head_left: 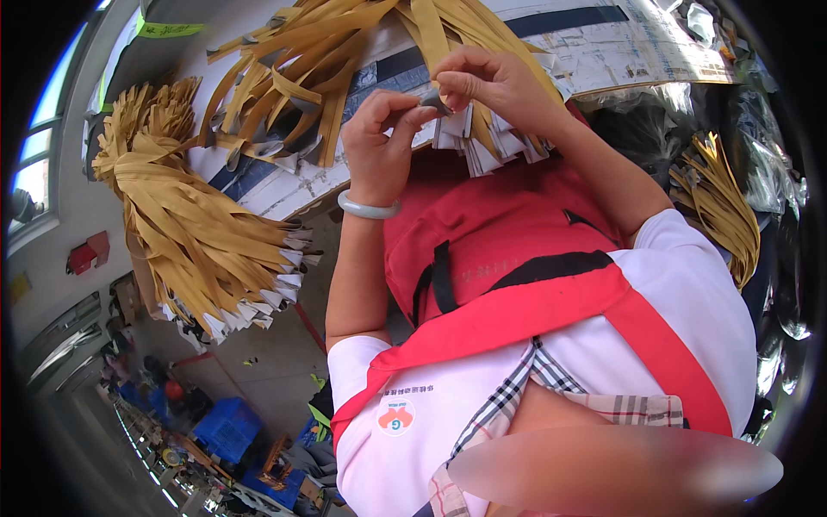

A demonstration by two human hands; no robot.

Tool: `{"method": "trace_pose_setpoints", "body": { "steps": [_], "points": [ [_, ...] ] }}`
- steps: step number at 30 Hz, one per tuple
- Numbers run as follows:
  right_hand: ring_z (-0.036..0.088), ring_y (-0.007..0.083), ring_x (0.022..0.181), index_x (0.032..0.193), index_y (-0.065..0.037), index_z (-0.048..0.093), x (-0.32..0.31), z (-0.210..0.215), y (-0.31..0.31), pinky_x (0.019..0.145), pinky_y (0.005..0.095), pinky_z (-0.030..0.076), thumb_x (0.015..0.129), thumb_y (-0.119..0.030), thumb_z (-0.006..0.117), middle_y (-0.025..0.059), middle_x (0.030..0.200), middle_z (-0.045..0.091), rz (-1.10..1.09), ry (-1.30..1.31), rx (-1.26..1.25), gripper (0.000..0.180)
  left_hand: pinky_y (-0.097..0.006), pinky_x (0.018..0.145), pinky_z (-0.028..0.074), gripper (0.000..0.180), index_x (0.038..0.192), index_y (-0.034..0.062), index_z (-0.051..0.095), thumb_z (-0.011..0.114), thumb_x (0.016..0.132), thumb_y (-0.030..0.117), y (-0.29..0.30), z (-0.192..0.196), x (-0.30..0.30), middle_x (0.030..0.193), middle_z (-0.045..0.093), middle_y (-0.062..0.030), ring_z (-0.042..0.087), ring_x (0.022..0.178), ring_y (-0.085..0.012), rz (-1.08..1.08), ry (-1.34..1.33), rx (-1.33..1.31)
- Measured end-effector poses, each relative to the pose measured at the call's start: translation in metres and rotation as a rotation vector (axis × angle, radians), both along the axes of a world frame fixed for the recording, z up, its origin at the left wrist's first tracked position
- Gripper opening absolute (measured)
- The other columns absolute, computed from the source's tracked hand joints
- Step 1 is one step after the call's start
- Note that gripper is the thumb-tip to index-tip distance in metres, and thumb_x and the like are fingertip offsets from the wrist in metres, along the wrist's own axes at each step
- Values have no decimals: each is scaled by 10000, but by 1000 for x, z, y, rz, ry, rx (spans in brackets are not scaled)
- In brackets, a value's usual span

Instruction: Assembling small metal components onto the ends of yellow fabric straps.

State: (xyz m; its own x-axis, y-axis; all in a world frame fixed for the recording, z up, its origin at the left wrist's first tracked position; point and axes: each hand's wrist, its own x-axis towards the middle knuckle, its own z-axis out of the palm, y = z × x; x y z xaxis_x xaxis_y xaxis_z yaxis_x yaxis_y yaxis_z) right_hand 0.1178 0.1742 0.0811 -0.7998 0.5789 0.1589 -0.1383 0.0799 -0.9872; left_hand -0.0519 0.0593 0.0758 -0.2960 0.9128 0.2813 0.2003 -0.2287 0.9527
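Above the table edge, my left hand (383, 142) pinches a small grey strip end (437, 101) between thumb and fingertips. Close beside it, my right hand (495, 86) is closed at the same piece, thumb against index finger. The grey piece looks like the tip of a tan strap, though the fingers partly cover it. A bundle of tan straps (424, 30) runs under my right hand, its white-tipped ends (487, 146) hanging over the edge. To the left, loose tan straps with grey tips (301, 90) lie spread on the table.
The worktable (586, 47) has a worn white top with dark bands. A thick bundle of tan straps (198, 215) hangs off its left end. More straps (724, 207) lie at the right by clear plastic wrapping (767, 155). A blue crate (226, 429) stands on the floor.
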Motion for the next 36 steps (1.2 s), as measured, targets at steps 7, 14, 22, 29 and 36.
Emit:
{"method": "trace_pose_setpoints", "body": {
  "steps": [7, 14, 22, 29, 36],
  "points": [
    [529, 59, 753, 902, -26, 641, 14, -9, -10, 697, 234, 437, 949, -232, 660, -24, 789, 591, -132, -262, 232, 212, -315, 565, 444, 165, 798, -4, 562, 726, 816, 2, -16, -5, 6, 711, 538, -118, 560, 608, -246, 18, 420, -3],
    [505, 36, 681, 865, -54, 604, 106, -3, 55, 612, 207, 429, 958, -216, 647, -34, 756, 586, -589, -321, 157, 192, -246, 652, 521, 147, 1045, -17, 603, 618, 974, 111, -66, 2, -162, 882, 641, -66, 626, 760, -141, 874, 161, 1],
    [541, 155, 766, 913, -25, 607, 159, -31, 19, 705, 292, 441, 855, -163, 703, 55, 827, 569, -242, -800, 390, 178, -229, 718, 511, 117, 1047, -11, 656, 634, 946, 43, -47, -42, -69, 894, 655, -41, 616, 768, -100, 315, -22, -186],
    [533, 220, 763, 907, -19, 573, 119, 32, 0, 696, 317, 449, 871, -99, 651, 73, 897, 536, -119, -540, 610, 117, -350, 761, 512, 291, 1088, 33, 661, 709, 802, 2, 12, 19, 55, 1126, 610, -136, 629, 903, -285, -220, 466, 91],
    [551, 186, 757, 872, -25, 603, 97, 30, -14, 666, 290, 459, 857, -80, 681, 51, 835, 553, -118, -443, 598, 97, -358, 705, 488, 206, 963, 40, 676, 734, 766, 44, 26, 20, 72, 963, 642, -104, 613, 835, -276, -327, 645, 27]
  ]
}}
